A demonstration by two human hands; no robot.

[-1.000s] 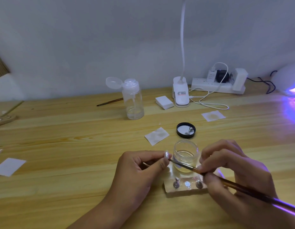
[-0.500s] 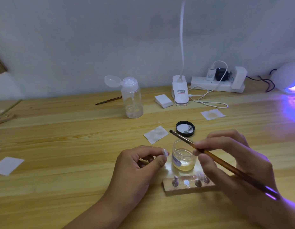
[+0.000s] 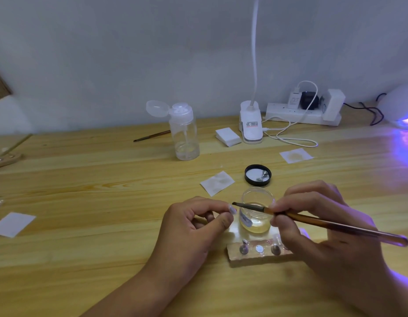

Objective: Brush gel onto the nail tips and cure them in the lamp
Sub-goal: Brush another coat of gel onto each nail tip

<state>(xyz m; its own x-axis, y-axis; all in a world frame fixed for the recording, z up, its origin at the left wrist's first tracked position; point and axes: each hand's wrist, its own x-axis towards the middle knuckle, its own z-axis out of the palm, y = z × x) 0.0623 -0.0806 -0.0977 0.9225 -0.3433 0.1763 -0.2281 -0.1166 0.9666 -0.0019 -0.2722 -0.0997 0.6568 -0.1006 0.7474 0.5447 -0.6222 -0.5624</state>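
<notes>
My left hand [image 3: 194, 227] pinches a small pale nail tip [image 3: 232, 210] between thumb and forefinger. My right hand [image 3: 322, 225] grips a brown gel brush [image 3: 313, 221]; its dark bristles reach to just above the nail tip. Behind the brush stands an open clear gel jar [image 3: 256, 213] with yellowish gel at the bottom. In front of the jar lies a wooden block [image 3: 255, 257] with several small metal stands on it. The curing lamp [image 3: 402, 108] glows violet at the far right edge.
A black jar lid [image 3: 258, 175] and white wipes [image 3: 217, 183] lie behind the jar. Further back stand a clear pump bottle [image 3: 184, 133], a second brush [image 3: 151, 136], a pad stack [image 3: 228, 137], a white clip lamp base [image 3: 251, 124] and a power strip [image 3: 306, 113].
The brush rose from the nail tip up over the jar, then came back down, bristles near the nail tip again. My left hand kept its pinch.
</notes>
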